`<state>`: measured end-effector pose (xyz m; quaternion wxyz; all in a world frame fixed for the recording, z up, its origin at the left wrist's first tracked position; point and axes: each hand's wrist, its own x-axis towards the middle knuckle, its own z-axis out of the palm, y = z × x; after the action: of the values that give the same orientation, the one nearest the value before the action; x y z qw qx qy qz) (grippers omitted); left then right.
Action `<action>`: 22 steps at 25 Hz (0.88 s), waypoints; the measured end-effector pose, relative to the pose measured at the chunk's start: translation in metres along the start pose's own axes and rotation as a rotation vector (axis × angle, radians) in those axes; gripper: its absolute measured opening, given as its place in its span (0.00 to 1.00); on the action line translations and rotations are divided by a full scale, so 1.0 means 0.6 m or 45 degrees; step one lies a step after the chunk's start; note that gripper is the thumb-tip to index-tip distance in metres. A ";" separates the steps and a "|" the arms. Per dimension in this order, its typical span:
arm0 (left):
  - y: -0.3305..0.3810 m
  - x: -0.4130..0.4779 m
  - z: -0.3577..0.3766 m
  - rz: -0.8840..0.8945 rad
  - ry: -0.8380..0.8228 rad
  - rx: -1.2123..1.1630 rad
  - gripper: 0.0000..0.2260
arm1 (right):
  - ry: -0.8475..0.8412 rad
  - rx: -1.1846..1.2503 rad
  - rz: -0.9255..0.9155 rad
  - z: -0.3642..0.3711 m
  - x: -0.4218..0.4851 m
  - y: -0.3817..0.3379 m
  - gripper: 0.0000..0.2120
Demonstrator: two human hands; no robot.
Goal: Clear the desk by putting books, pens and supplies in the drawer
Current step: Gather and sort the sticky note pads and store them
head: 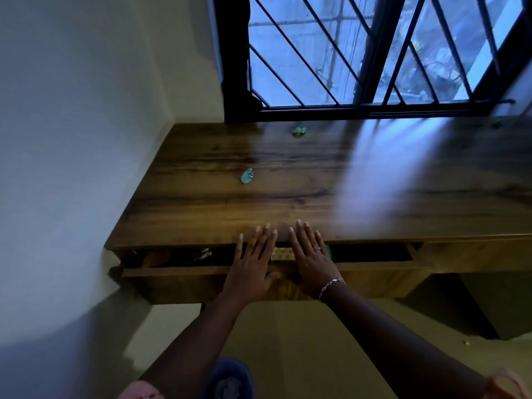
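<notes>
While the drawer point(178, 283) stands slightly open beneath the desk point(288, 174) top, I see the left hand point(253, 266) and right hand point(309, 263) lying flat across it, fingers straight, gripping nothing; two small teal objects point(247, 176) lie on the desk.

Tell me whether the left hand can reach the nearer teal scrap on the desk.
Probably yes: the left hand lies open at the front of the desk, with only bare wood between it and the teal scrap.
</notes>
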<state>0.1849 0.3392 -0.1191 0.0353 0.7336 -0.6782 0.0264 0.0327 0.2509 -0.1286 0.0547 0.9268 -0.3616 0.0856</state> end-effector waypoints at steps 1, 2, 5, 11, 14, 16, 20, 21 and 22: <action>0.000 0.013 -0.005 0.001 -0.026 0.012 0.40 | 0.019 -0.014 0.008 0.004 0.012 -0.002 0.45; 0.001 0.024 -0.008 -0.010 -0.034 0.017 0.41 | 0.037 -0.028 0.002 0.010 0.025 -0.002 0.41; 0.010 0.047 -0.023 -0.085 -0.030 0.016 0.37 | 0.075 -0.041 -0.064 0.018 0.057 0.003 0.40; 0.016 0.078 -0.004 -0.094 0.187 0.059 0.28 | 0.139 0.044 -0.084 0.006 0.089 0.008 0.25; 0.015 0.089 0.000 -0.076 0.206 0.053 0.24 | 0.184 0.029 -0.100 0.006 0.099 0.013 0.22; 0.012 0.090 0.004 -0.059 0.209 0.062 0.24 | 0.256 0.002 -0.145 0.007 0.100 0.013 0.22; 0.014 0.090 0.006 -0.038 0.243 0.045 0.27 | 0.255 -0.011 -0.201 0.008 0.100 0.017 0.21; 0.014 0.091 0.005 -0.029 0.239 0.028 0.29 | 0.210 -0.005 -0.205 0.006 0.100 0.017 0.22; 0.014 0.092 0.002 -0.009 0.236 0.012 0.30 | 0.182 -0.006 -0.213 0.005 0.100 0.016 0.24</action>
<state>0.1811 0.2839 -0.1156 0.0944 0.7304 -0.6694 0.0975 0.0699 0.2035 -0.1194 0.0895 0.9452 -0.2782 0.1456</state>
